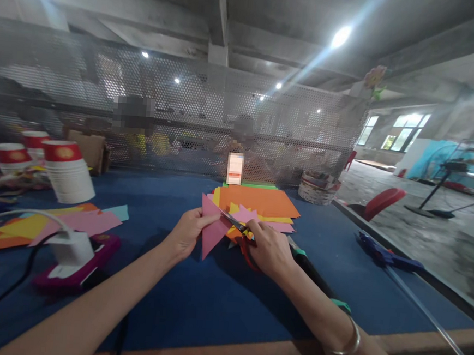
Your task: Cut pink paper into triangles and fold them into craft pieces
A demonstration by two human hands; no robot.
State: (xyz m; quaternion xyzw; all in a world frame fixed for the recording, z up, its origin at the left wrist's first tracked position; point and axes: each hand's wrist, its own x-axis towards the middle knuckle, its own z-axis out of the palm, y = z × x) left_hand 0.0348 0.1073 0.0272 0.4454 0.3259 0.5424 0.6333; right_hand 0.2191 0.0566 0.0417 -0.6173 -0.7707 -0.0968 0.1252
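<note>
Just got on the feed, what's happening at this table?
The left hand holds up a folded-looking pink paper, while the right hand works scissors at its edge. Just beyond lie small pink and yellow cut pieces and a stack of colored sheets.

On the flat blue tabletop point(153, 297), the tall stack of red-and-white paper cups point(68, 175) stands at left, behind the magenta rectangular power strip point(106, 252). Flat orange paper sheets point(260, 197) lie centrally, the round woven basket point(318, 190) to their right (and the dark-blue glue gun point(384, 257) nearer, by the right edge).
</note>
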